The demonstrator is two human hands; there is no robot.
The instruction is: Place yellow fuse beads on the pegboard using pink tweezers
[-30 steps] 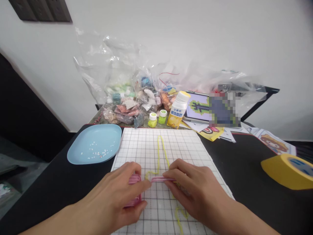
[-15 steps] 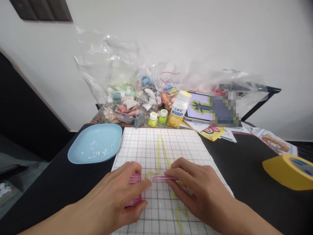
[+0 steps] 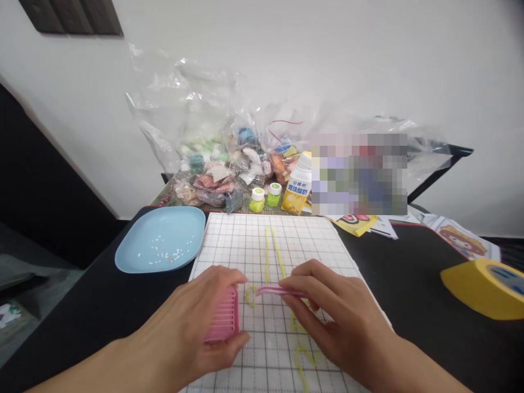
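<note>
My left hand [image 3: 192, 322] grips a pink ridged holder [image 3: 223, 321] over the near left part of a white gridded pegboard [image 3: 303, 243]. Pink tweezers [image 3: 278, 291] are pinched in my right hand [image 3: 327, 314], their tip pointing left toward a small loop of yellow-green beads [image 3: 249, 295]. A thin line of the same yellow-green beads [image 3: 270, 251] runs up the middle of the board and snakes down under my right hand.
A light blue plate [image 3: 135, 254] with several tiny white beads lies left of the board. Two small green jars [image 3: 265, 197], a yellow and white bottle [image 3: 298, 188] and clear bags of coloured beads [image 3: 216, 174] stand behind. A yellow tape roll [image 3: 483, 286] is at right.
My left hand tilted the pink holder so its ridged face shows and drew back from the tweezers. The tweezers' tip lifted slightly; the bead line near it now curls into a small loop.
</note>
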